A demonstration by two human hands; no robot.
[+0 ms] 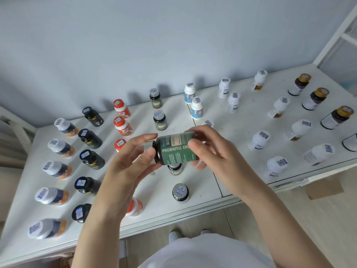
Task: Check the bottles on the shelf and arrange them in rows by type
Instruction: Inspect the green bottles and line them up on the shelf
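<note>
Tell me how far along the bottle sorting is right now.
Mostly done: the black bottles, red bottles and gold-capped bottles already stand in rows by type on the shelf. In hand: the left hand and right hand hold a green-label bottle on its side, label up. Left: likely stand it in the green row.

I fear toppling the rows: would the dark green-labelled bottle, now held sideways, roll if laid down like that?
Probably: the dark round bottle with the green label is cylindrical, so on its side it would likely roll on the flat white shelf. Stood upright, like the matching bottles behind it, its broad base should resist tipping.
</note>
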